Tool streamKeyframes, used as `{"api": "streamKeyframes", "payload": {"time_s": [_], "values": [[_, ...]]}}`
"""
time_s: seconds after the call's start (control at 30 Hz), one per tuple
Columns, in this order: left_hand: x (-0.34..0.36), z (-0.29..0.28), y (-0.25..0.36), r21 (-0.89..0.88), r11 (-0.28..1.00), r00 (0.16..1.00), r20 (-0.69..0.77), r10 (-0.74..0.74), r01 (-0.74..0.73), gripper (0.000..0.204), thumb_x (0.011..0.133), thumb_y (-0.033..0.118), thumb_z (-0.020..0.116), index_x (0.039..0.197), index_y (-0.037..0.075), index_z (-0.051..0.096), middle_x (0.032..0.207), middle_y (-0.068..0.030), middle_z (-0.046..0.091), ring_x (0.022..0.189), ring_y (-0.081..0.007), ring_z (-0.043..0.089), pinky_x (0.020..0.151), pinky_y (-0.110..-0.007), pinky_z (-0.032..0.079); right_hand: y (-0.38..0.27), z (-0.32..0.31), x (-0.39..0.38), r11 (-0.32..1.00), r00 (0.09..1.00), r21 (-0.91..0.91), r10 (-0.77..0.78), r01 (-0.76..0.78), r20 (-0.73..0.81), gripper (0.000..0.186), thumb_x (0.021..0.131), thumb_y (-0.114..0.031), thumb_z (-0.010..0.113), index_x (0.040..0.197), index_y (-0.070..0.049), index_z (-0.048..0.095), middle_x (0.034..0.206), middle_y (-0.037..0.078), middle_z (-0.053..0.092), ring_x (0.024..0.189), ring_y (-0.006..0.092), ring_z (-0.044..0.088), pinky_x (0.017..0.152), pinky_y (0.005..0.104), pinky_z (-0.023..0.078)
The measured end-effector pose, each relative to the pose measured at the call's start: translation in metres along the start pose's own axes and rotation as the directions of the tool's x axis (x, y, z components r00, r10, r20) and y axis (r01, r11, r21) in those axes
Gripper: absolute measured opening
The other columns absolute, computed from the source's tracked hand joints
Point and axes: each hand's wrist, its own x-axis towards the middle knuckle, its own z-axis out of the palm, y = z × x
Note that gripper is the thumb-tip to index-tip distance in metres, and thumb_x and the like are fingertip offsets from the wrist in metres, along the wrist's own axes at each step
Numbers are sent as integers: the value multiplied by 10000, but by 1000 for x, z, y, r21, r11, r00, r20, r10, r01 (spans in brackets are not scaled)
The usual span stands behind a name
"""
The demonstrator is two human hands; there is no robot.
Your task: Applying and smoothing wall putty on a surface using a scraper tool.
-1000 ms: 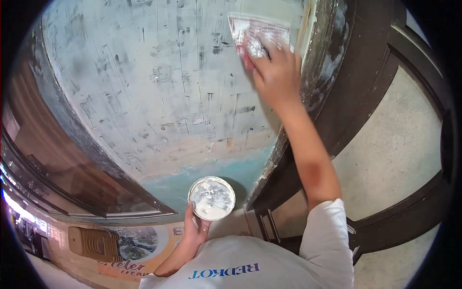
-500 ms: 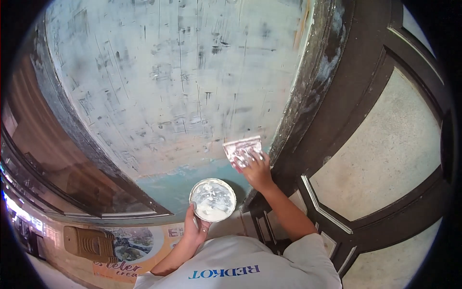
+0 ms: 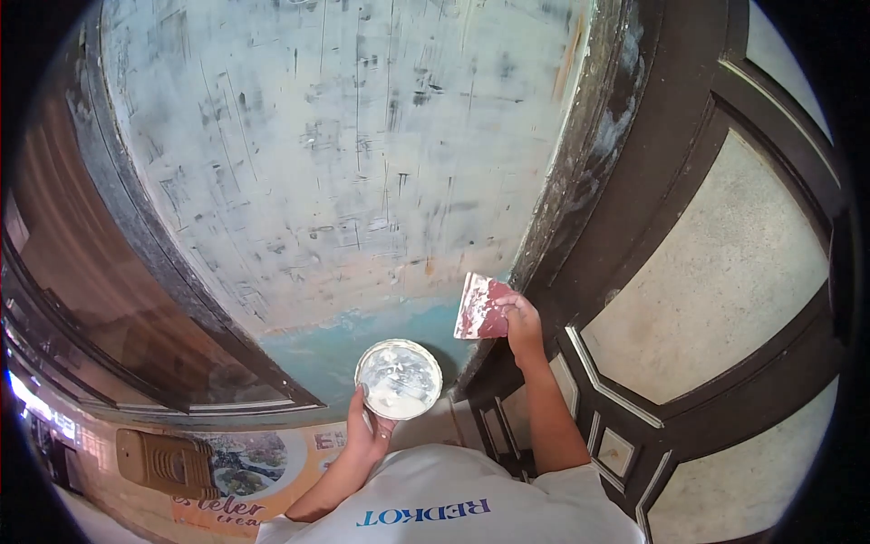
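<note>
The right hand (image 3: 523, 328) pinches a reddish flat spreader (image 3: 487, 310), smeared with white, by its right edge; the spreader is in front of the patchy wall (image 3: 362, 181), up and to the right of a round tub (image 3: 399, 343) (whether it touches the wall, I cannot tell); the left hand (image 3: 366, 437) grips the tub's lower left side; white paste (image 3: 400, 392) lies inside.

R hand (image 3: 525, 330) holds reddish scraper (image 3: 490, 323), prob. w/ paste (image 3: 474, 306).
</note>
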Motion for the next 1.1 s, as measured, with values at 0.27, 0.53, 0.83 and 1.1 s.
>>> {"api": "streamKeyframes", "payload": {"time_s": [0.27,0.53,0.83,1.1], "values": [[-10,-17,6,-9,999,997,-63,46,-46,552,985,431,367,1408,77,374,1394,-129,481,1250,-288,507,1041,-442,430,-10,-27,-14,970,815,90,137,-225,564,345,867,-24,559,1212,-16,548,976,53,637,871,121,576,806,268,465],[-12,-19,4,-65,997,999,-47,26,-29,505,1002,377,373,1395,61,379,1407,-121,470,1278,-271,481,1065,-427,410,-101,-15,53,846,853,-478,56,236,519,220,849,-133,686,1026,-20,620,743,92,660,652,157,585,632,318,485],[-17,-10,-2,-37,999,1000,-12,13,-13,524,1001,396,350,1403,61,370,1408,-126,467,1268,-286,492,1054,-447,420,-98,21,96,611,897,-662,-220,434,384,309,863,-290,681,979,-24,574,724,195,617,713,394,619,637,441,484],[-17,-14,-5,-51,997,999,-1,49,-49,520,1001,386,355,1403,57,368,1411,-134,462,1278,-288,483,1065,-455,409,-107,27,105,605,872,-628,-347,489,345,344,893,-349,627,1059,-62,538,784,199,648,748,421,634,642,480,503]]}}
